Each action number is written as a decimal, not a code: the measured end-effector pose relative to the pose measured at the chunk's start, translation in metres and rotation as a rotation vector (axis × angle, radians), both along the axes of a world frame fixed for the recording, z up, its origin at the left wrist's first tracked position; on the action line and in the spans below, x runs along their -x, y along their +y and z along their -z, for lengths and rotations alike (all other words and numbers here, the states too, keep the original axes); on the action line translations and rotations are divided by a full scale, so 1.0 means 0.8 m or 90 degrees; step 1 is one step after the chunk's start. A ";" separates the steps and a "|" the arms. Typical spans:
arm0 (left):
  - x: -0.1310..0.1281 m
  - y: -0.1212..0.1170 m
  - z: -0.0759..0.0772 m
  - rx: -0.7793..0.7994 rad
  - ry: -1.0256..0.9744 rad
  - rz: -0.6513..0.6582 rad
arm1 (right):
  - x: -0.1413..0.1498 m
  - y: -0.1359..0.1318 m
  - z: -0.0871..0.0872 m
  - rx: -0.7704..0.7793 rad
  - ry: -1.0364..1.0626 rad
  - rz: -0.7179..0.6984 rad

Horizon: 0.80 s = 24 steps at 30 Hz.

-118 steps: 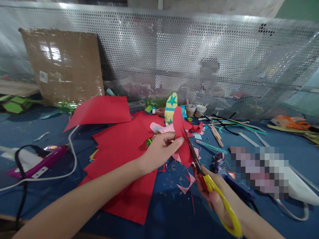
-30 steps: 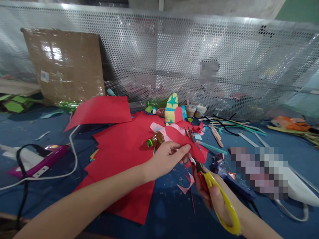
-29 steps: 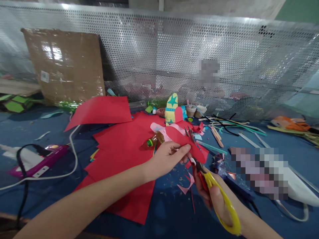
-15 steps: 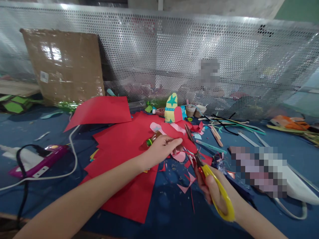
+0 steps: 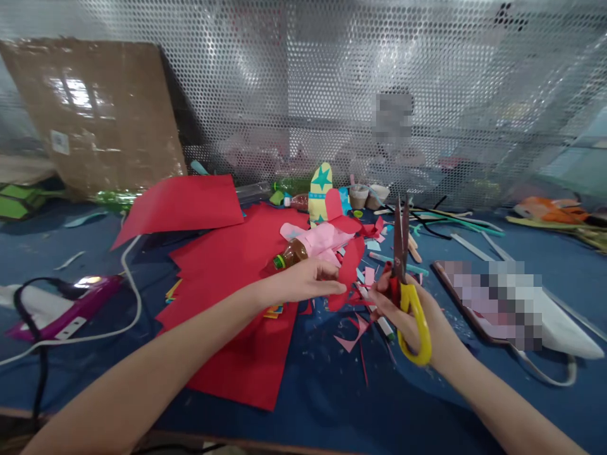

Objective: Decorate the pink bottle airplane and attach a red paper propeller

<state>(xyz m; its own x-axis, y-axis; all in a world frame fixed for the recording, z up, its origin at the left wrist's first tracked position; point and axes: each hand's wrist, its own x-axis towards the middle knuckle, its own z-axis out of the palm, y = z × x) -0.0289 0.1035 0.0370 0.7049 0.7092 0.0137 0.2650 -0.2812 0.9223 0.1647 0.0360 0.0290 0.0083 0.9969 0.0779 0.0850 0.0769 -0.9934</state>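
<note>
My left hand (image 5: 315, 278) pinches a red paper cutout (image 5: 351, 262) with a rounded top, its fingers closed on the left edge. My right hand (image 5: 412, 316) is closed round a pair of scissors (image 5: 404, 278) with yellow and red handles. The blades point up, slightly apart, and are clear of the cutout. My right fingertips are close to the cutout's lower right; whether they touch it I cannot tell. Behind my left hand lie a brown bottle (image 5: 294, 251) with a green cap and pink paper (image 5: 327, 237). Small paper scraps lie beneath both hands.
Red paper sheets (image 5: 246, 373) spread over the blue table at left. A purple power strip (image 5: 61, 322) with cables lies farther left. A phone (image 5: 467, 303) lies at right. Behind are a yellow paper shape with stars (image 5: 321, 180), small cups (image 5: 377, 196) and a cardboard sheet (image 5: 109, 120).
The scissors have come away from the red paper, and their blades have swung upward. The red cutout has turned more upright in my left hand. The view has shifted a little downward.
</note>
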 end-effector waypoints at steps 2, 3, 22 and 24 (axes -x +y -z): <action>-0.004 -0.008 0.000 0.016 0.007 0.044 | 0.001 0.001 0.001 0.004 -0.013 -0.003; -0.006 -0.013 0.000 0.023 0.011 0.060 | 0.001 0.001 0.002 0.012 -0.024 -0.010; -0.014 0.000 0.017 -0.011 -0.101 -0.150 | -0.025 0.023 -0.003 -0.080 -0.142 0.107; -0.010 0.007 0.018 -0.026 -0.127 -0.204 | -0.044 0.029 -0.011 -0.102 -0.328 0.148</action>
<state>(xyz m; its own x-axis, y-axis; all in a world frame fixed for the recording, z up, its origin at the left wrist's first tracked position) -0.0210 0.1090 0.0229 0.4278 0.8894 0.1610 0.1615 -0.2504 0.9546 0.1998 0.0596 0.0375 0.1461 0.9491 0.2791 0.5860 0.1442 -0.7974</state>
